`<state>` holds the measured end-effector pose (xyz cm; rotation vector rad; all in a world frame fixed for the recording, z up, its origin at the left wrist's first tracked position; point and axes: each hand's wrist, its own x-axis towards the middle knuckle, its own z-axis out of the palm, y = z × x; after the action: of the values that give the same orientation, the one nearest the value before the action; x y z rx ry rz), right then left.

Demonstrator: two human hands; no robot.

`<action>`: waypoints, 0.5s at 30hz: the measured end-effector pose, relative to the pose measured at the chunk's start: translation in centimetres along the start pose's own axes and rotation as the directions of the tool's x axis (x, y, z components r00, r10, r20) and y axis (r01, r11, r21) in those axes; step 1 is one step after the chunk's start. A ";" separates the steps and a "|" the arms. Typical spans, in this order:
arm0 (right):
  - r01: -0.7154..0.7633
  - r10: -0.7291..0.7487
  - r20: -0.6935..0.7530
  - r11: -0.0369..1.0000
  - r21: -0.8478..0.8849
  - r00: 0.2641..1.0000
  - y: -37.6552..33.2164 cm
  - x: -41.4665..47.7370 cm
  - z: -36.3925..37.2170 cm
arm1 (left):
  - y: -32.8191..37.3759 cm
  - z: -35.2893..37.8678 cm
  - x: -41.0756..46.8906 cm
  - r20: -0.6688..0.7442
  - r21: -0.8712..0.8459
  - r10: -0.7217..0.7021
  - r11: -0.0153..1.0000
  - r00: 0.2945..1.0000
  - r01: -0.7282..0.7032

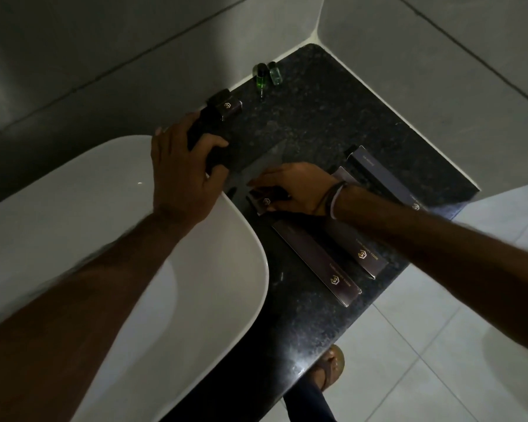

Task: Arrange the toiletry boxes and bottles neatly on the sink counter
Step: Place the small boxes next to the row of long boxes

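My left hand [182,166] grips a dark box [209,138] at the basin's far corner, just below a small dark box with a gold logo [227,106] by the wall. My right hand [293,187] lies on a small dark logo box [261,202] on the black granite counter [302,117], fingers closed around it. Two small bottles, one green [260,77] and one clear [274,74], stand against the back wall. Long purple boxes lie near the counter's front: one [317,263] beside the basin, another [355,251] under my forearm, and a third [378,175] beyond my wrist.
The white basin [220,269] fills the left side and overlaps the counter. Grey tiled walls close the back and the right. The counter's front edge drops to a pale tiled floor [424,345], where a sandalled foot [329,370] shows.
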<state>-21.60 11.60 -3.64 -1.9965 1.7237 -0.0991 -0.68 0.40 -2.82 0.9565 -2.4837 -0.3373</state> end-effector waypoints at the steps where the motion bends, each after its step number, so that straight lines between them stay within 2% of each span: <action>1: 0.002 -0.002 0.001 1.000 -0.004 1.000 0.0 0.1 0.1 | 0.0 0.0 0.0 0.002 -0.004 0.000 1.000 1.000 0.000; 6: 0.034 -0.034 -0.002 0.993 -0.115 0.999 0.3 0.4 -0.9 | 0.2 0.1 -0.1 -0.012 -0.034 0.001 0.999 1.000 -0.002; 8: 0.028 -0.054 -0.150 0.985 -0.172 0.987 0.6 0.5 -2.8 | 0.3 0.0 -0.1 -0.011 -0.048 -0.005 0.999 1.000 0.005; 10: -0.010 -0.044 -0.345 0.988 -0.153 0.938 1.0 1.0 -4.8 | 0.3 0.0 0.0 -0.008 -0.056 -0.016 0.998 1.000 0.016; 12: -0.074 0.009 -0.444 0.989 -0.130 0.896 1.3 2.4 -5.7 | 0.2 0.0 0.0 -0.006 -0.062 -0.022 0.998 1.000 0.021; 15: -0.222 0.162 -0.406 0.970 -0.103 0.899 1.8 6.2 -5.3 | 0.2 -0.1 0.0 -0.003 -0.061 -0.025 0.998 1.000 0.025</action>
<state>-23.98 3.90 -1.38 -1.9948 2.2341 -0.3374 -0.70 0.56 -2.68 0.9631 -2.4453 -0.4172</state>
